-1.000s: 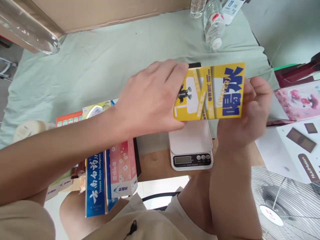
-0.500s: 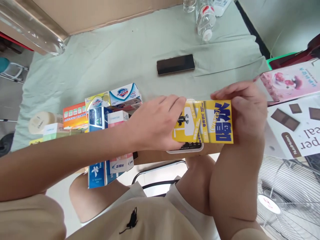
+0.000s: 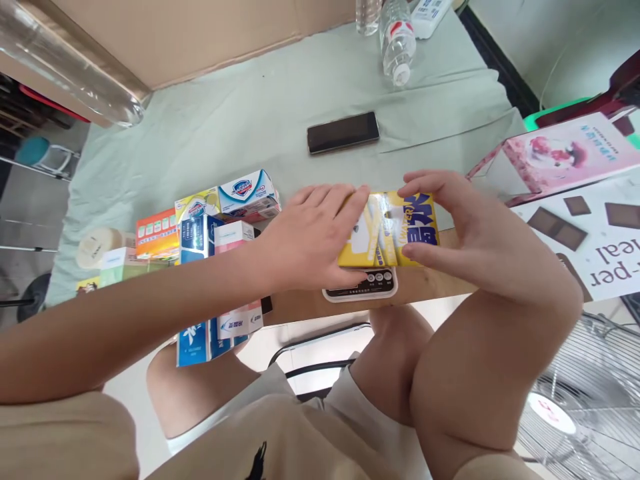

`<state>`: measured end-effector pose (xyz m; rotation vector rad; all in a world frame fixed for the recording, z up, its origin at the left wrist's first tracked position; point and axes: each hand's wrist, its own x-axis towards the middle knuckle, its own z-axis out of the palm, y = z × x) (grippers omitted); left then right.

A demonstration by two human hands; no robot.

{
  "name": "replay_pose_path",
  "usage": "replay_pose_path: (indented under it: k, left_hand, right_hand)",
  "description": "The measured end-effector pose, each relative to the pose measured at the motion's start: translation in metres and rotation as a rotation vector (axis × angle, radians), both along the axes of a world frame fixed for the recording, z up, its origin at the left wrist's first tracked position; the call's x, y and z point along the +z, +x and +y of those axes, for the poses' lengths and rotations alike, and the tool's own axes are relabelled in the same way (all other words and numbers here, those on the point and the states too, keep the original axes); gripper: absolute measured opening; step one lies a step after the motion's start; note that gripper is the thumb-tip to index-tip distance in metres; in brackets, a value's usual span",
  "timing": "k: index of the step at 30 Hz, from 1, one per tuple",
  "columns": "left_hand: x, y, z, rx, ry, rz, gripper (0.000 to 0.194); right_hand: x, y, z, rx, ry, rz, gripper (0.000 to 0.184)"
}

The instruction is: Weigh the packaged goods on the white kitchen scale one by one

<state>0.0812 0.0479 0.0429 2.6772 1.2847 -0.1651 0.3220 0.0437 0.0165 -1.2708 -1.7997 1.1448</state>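
A yellow carton [image 3: 395,230] with blue lettering lies flat on a small white kitchen scale [image 3: 361,287] at the table's near edge. My left hand [image 3: 310,240] grips its left end, fingers over the top. My right hand [image 3: 460,223] grips its right end, thumb on the near side and fingers curled over the far side. Only the scale's display and buttons show below the carton.
A cluster of small product boxes [image 3: 220,227] stands to the left. A black phone [image 3: 343,131] lies on the green cloth [image 3: 225,127] behind, with water bottles [image 3: 395,37] at the far edge. Pink and white boxes [image 3: 565,153] sit right; a fan [image 3: 580,400] is below.
Both hands have brought the yellow carton down from upright in the air and laid it flat on the scale. The phone has come into view behind it.
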Motion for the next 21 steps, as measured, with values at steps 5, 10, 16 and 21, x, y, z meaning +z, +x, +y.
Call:
replay_pose_path:
  k: [5, 10, 16, 21]
  left_hand:
    - [-0.01, -0.004, 0.002, 0.007, 0.045, -0.046, 0.097]
    - [-0.014, -0.006, 0.003, -0.002, 0.049, -0.067, 0.096]
    - [-0.002, -0.004, 0.011, -0.001, -0.001, -0.055, 0.094]
    - [0.023, 0.007, 0.049, -0.08, 0.094, -0.099, 0.087]
  right_hand:
    - [0.008, -0.004, -0.003, 0.045, -0.031, -0.152, 0.06]
    - [0.003, -0.003, 0.0, 0.089, -0.03, -0.151, 0.057]
    - [0.011, -0.001, -0.003, 0.117, -0.028, -0.19, 0.058]
    - [0.026, 0.012, -0.022, -0.062, 0.203, -0.214, 0.051]
